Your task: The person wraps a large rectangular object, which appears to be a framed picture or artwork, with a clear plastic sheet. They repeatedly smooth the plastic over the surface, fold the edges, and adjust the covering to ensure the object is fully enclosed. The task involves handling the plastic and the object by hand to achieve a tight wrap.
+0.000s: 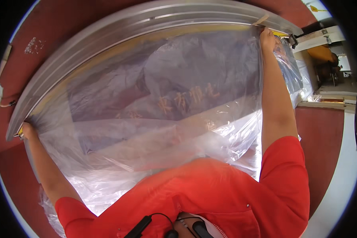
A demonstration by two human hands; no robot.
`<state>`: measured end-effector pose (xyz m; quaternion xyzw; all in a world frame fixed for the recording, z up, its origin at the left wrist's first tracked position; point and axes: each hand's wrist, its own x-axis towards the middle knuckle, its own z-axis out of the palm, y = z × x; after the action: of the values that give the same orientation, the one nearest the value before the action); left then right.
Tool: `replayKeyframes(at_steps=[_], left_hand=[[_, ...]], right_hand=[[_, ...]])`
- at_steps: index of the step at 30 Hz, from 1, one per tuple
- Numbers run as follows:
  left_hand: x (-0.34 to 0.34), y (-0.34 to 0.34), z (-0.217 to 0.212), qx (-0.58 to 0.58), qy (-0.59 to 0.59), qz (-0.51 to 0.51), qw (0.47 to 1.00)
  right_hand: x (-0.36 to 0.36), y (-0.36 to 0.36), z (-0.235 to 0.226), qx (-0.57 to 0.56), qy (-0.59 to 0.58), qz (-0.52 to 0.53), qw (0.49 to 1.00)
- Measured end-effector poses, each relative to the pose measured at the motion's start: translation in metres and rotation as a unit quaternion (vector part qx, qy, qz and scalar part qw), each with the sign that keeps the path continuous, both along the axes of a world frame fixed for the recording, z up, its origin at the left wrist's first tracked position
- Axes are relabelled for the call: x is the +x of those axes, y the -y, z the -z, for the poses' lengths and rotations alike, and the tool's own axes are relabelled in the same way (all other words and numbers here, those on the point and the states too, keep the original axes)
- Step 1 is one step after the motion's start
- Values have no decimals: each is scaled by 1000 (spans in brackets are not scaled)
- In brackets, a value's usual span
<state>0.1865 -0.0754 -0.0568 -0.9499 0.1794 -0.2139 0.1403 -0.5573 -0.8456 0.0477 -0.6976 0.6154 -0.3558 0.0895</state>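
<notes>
Both arms are flung wide, and here's the film (210,59), clear and crinkly, spread right across the middle between the hands, its far edge lying along the metal bar (150,18) that arches from nine o'clock over twelve towards two. The left hand (26,130) is out at nine o'clock, fingers curled in close on the film's corner by the bar; creases fan out from that grip, though the fingertips are hidden. Up between one and two o'clock, the right hand (267,39) looks bent shut on the other corner, its tips out of sight too, just beside a tan tab (261,20) on the bar. Whether either hand also pinches the yellow strip (202,28) along that edge, I can't tell.

A dark panel (107,95) with gold lettering shows through the film. Towards six o'clock, slack folds bunch up bright against the red shirt (194,178).

Now, the craft of it: pull matters here, and it should be equal on both sides, outwards and along the bar, so the edge runs straight. Those creases at nine o'clock suggest a bunched hold; a flatter, wider pinch would likely smooth them. Thin film like this probably stretches or tears under a jerk, so steady beats strong. And keep the belly off those loose folds!
</notes>
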Motion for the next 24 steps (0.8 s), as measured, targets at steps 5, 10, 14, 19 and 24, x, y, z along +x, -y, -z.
replayKeyframes(at_steps=[5,10,14,19,24], left_hand=[[-19,-9,-21,-68,-41,-63,995],[-53,7,-39,-427,-157,-65,888],[-73,28,-69,-705,-330,-45,626],[-110,7,-129,-714,-470,-45,517],[-145,-107,-158,-475,-297,-46,827]], right_hand=[[8,-10,-1,8,-1,17,1000],[1,1,0,28,98,-24,994],[12,-29,-35,-4,217,-55,975],[65,-142,-66,-90,40,-371,923],[71,-267,-64,-127,-254,-553,783]])
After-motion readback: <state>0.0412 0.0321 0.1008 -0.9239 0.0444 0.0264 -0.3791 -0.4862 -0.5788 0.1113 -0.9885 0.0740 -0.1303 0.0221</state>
